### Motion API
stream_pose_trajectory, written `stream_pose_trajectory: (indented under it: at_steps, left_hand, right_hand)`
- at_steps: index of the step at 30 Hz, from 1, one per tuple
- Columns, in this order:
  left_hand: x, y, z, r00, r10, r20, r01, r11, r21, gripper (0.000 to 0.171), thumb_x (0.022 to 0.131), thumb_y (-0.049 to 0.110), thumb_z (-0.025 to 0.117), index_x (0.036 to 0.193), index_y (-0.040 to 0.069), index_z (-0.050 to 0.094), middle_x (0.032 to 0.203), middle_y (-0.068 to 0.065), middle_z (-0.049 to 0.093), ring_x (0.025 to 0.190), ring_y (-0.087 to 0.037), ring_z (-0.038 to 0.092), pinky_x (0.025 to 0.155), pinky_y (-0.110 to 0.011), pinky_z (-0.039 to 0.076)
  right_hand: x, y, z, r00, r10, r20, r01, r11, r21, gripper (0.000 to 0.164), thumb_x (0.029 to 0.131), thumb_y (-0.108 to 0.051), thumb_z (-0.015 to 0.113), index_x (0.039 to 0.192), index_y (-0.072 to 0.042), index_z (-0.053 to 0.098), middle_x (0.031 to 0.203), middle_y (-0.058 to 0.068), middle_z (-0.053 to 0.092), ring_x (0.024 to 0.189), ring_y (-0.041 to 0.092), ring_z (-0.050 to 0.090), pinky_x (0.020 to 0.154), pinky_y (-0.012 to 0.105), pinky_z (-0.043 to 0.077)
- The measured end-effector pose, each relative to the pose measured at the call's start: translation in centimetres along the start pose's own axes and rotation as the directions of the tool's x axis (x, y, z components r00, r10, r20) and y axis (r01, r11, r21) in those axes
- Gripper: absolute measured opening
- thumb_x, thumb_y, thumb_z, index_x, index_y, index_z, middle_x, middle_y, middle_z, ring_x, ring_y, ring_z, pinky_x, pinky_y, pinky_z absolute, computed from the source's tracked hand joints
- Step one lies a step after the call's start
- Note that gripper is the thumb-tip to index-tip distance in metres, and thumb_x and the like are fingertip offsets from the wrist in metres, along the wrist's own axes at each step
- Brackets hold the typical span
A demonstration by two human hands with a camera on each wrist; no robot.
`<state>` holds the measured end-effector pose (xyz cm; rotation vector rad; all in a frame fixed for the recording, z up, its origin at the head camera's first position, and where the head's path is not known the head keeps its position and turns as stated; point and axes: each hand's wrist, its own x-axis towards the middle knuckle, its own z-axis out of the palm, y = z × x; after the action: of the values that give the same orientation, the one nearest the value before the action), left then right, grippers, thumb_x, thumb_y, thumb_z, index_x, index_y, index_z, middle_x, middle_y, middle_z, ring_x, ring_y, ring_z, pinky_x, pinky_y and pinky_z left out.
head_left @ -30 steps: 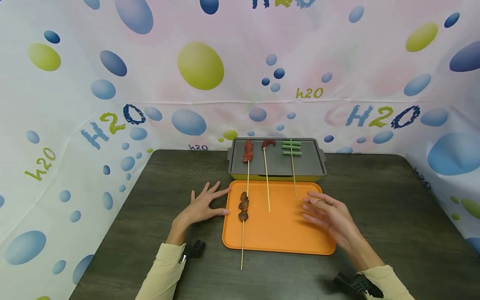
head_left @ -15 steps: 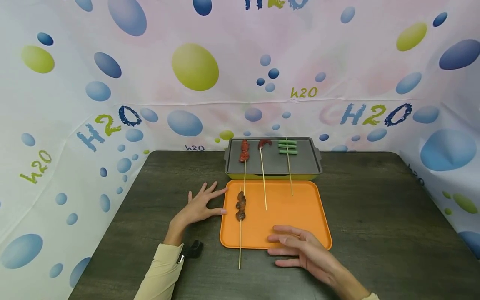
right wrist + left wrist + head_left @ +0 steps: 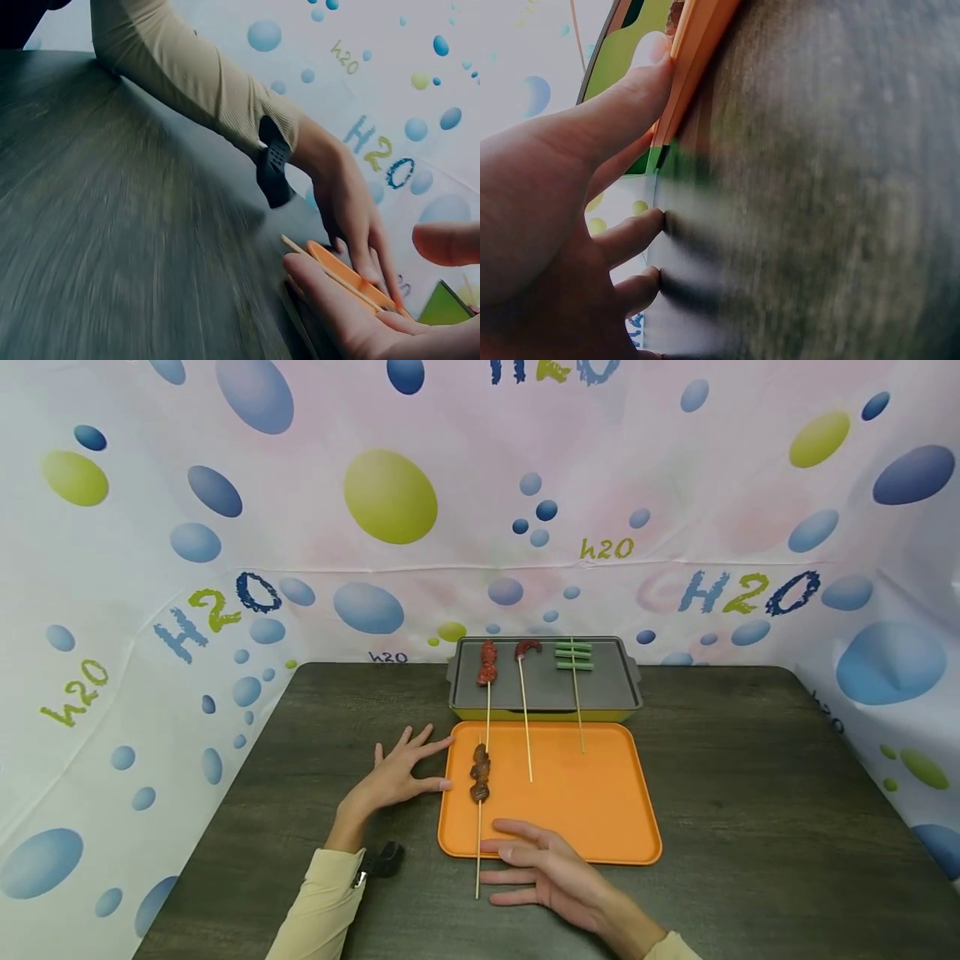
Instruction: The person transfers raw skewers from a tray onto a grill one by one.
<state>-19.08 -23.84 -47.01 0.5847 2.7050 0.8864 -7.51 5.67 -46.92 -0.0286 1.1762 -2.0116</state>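
A skewer with brown meat chunks [image 3: 480,774] lies on the left part of an orange tray [image 3: 600,814], its bare stick reaching past the near rim. Spread fingers of my left hand [image 3: 395,775] touch the tray's left edge; the left wrist view has the thumb [image 3: 641,82] against the rim. My right hand [image 3: 558,877] is at the tray's near edge, fingers extended toward the stick's lower end, holding nothing. In the right wrist view the bare stick [image 3: 337,276] passes close to its fingers; contact I cannot tell.
Behind the tray stands a grey grill pan [image 3: 615,681]. On it lie a red meat skewer [image 3: 488,662], a skewer with a curled dark-red piece [image 3: 528,647] and a skewer of green pieces [image 3: 574,656]. Their sticks overhang the tray. A patterned curtain [image 3: 300,485] hangs behind the dark table [image 3: 750,793].
My right hand has moved from the tray's right side to the left and nearer, over to the brown skewer's stick. My left hand stays at the tray's left edge.
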Motion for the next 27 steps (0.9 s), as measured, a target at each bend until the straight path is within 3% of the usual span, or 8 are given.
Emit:
stream_pose_trajectory:
  at_steps: [6, 12, 17, 27]
  left_hand:
    - [-0.1, 0.0, 0.1, 1.000, 0.001, 0.001, -0.001, 1.000, -0.006, 0.077, 0.091, 0.045, 0.077, 0.158, 0.023, 0.045, 0.168, -0.020, 0.020, 0.153, -0.051, 0.000, 0.105, -0.084, -0.008]
    - [0.1, 0.0, 0.0, 1.000, 0.015, -0.001, -0.015, 1.000, -0.003, 0.077, 0.092, 0.045, 0.077, 0.158, 0.024, 0.045, 0.168, -0.019, 0.020, 0.153, -0.051, 0.000, 0.105, -0.083, -0.009]
    - [0.3, 0.1, -0.1, 1.000, 0.018, 0.006, -0.018, 1.000, -0.002, 0.077, 0.092, 0.045, 0.076, 0.158, 0.024, 0.044, 0.168, -0.019, 0.019, 0.154, -0.050, 0.000, 0.105, -0.083, -0.009]
    - [0.2, -0.3, 0.0, 1.000, -0.005, 0.005, 0.005, 1.000, 0.015, 0.078, 0.091, 0.048, 0.076, 0.159, 0.026, 0.044, 0.169, -0.018, 0.019, 0.154, -0.049, 0.000, 0.106, -0.083, -0.008]
  right_hand:
    - [1.4, 0.4, 0.7, 0.999, -0.009, -0.035, 0.008, 1.000, -0.018, 0.069, 0.104, -0.012, 0.060, 0.160, 0.005, 0.023, 0.145, 0.027, 0.054, 0.120, 0.042, 0.064, 0.092, 0.052, 0.056]
    - [1.4, 0.5, 0.5, 0.992, -0.060, -0.114, 0.052, 0.996, -0.076, 0.061, 0.100, -0.008, 0.066, 0.153, 0.007, 0.039, 0.120, 0.018, 0.070, 0.102, 0.031, 0.074, 0.085, 0.046, 0.060]
    - [0.9, 0.6, 0.3, 0.985, -0.092, -0.145, 0.074, 0.989, -0.128, 0.056, 0.097, -0.007, 0.070, 0.147, 0.007, 0.049, 0.108, 0.014, 0.073, 0.092, 0.025, 0.075, 0.079, 0.043, 0.062]
    - [-1.4, 0.3, 0.4, 0.974, -0.139, -0.181, 0.101, 0.973, -0.206, 0.057, 0.095, -0.006, 0.074, 0.144, 0.007, 0.047, 0.101, 0.015, 0.072, 0.085, 0.028, 0.075, 0.070, 0.042, 0.062]
